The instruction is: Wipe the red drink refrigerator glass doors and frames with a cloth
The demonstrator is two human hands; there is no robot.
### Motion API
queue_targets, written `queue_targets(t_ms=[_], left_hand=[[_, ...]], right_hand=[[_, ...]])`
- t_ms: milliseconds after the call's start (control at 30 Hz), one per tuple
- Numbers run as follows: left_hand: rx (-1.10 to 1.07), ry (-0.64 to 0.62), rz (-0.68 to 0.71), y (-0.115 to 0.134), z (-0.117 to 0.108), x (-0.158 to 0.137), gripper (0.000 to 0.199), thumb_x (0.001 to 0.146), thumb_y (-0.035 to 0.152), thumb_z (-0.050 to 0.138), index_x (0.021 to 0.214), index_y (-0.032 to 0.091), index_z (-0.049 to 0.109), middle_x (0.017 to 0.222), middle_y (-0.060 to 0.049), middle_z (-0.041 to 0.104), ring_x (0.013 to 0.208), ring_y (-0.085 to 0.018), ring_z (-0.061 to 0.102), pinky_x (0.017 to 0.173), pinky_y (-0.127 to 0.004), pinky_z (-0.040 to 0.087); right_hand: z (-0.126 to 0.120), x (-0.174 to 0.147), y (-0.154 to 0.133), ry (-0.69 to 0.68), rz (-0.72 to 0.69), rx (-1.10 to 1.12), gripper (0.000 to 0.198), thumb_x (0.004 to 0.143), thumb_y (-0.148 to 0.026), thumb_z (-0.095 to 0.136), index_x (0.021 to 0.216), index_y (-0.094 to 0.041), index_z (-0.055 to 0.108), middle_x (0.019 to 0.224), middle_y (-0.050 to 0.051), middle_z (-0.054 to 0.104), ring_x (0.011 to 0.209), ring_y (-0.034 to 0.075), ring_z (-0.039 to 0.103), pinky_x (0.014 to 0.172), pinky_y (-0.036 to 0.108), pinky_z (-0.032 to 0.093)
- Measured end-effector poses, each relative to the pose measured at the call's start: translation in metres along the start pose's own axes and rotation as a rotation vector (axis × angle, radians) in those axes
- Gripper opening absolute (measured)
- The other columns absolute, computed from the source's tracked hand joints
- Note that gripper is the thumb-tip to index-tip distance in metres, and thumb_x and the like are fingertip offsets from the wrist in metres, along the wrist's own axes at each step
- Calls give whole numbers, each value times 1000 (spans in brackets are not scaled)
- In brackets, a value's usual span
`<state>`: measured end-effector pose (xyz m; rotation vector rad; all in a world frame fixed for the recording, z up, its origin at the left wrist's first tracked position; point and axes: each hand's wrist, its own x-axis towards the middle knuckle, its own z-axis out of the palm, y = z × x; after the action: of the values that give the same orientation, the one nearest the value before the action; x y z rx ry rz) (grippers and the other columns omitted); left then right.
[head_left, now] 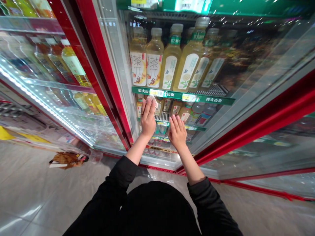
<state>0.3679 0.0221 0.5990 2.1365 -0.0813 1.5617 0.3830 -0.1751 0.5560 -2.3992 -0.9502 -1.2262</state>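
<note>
My left hand (148, 122) lies against the glass door (248, 70) of a drinks fridge, holding a crumpled white tissue (151, 98) under its fingertips. Only the tissue's edges show past the fingers. To its right, my right hand (177, 132) rests on or very near the same glass, fingers stretched out and held together, with nothing seen in it. Behind the pane, above both hands, stand tea bottles (186, 60) with white labels on a shelf with a green strip (216, 100). Lower shelves hold smaller bottles, partly hidden by my hands.
Red door frames (108, 72) run along both sides of this pane. At left is another lit fridge with bottled drinks (73, 60). On the grey tiled floor (29, 193) lies a brown object (67, 159), near a clear plastic container (95, 156).
</note>
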Motion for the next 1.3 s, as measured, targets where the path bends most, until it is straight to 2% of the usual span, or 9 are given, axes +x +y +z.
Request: queue_targets(t_ms=[167, 333, 467, 567, 700, 833, 967, 1167, 1300], left_hand=[[22, 78, -50, 5, 1, 0, 59, 116, 23, 23, 173, 28, 39, 174, -5, 47, 170, -20, 17, 142, -47, 21], [0, -14, 9, 17, 21, -29, 60, 116, 21, 26, 173, 30, 40, 171, -2, 53, 168, -20, 23, 141, -46, 26], [10, -41, 65, 23, 27, -17, 60, 116, 22, 24, 172, 32, 41, 168, -2, 56, 168, -18, 24, 141, -47, 26], [2, -5, -1, 25, 25, -12, 59, 117, 25, 24, 172, 30, 41, 173, -3, 50, 169, -20, 21, 142, -49, 22], [-92, 39, -150, 37, 37, -36, 57, 117, 31, 32, 174, 32, 37, 180, -4, 35, 169, -27, 21, 142, -52, 17], [-91, -38, -104, 58, 61, -50, 57, 117, 29, 33, 174, 34, 37, 179, -2, 37, 169, -25, 24, 142, -49, 20], [-66, -78, -20, 68, 67, -34, 57, 117, 26, 27, 171, 29, 44, 174, -3, 48, 169, -20, 23, 142, -45, 20], [-80, 77, -159, 76, 63, -50, 58, 117, 24, 23, 171, 27, 45, 178, -4, 41, 171, -20, 17, 142, -45, 20], [-117, 69, -111, 92, 83, -69, 57, 118, 25, 29, 173, 34, 40, 179, -1, 40, 169, -22, 24, 142, -45, 23]], right_hand=[[-4, -6, 12, 18, 44, 22, 67, 104, -17, 40, 169, -26, 48, 162, 8, 64, 159, 27, 51, 132, 48, 43], [-7, -3, 19, 5, 64, 92, 71, 104, -17, 40, 174, -24, 38, 167, 10, 59, 161, 27, 48, 133, 51, 42], [-14, -3, 27, -10, 54, 89, 69, 105, -18, 39, 173, -26, 40, 168, 9, 58, 162, 26, 47, 134, 51, 41], [-19, -7, 37, 54, 48, 51, 70, 105, -18, 39, 174, -25, 38, 167, 9, 59, 161, 26, 48, 134, 51, 41], [-23, -12, 52, 93, 56, 27, 74, 104, -15, 37, 177, -24, 31, 168, 9, 57, 162, 25, 47, 135, 49, 40], [-26, -10, 58, -3, 71, 82, 72, 104, -14, 37, 175, -24, 35, 170, 9, 55, 164, 25, 44, 136, 53, 38], [-33, -9, 64, -6, 14, 100, 71, 103, -12, 37, 174, -23, 38, 170, 9, 55, 165, 23, 42, 136, 50, 38], [-42, -18, 83, 154, 62, 36, 74, 100, -11, 41, 174, -20, 38, 168, 11, 57, 168, 26, 36, 137, 54, 36], [-48, -20, 91, 100, 96, 26, 71, 100, -12, 39, 171, -18, 44, 169, 12, 57, 167, 26, 38, 136, 55, 37]])
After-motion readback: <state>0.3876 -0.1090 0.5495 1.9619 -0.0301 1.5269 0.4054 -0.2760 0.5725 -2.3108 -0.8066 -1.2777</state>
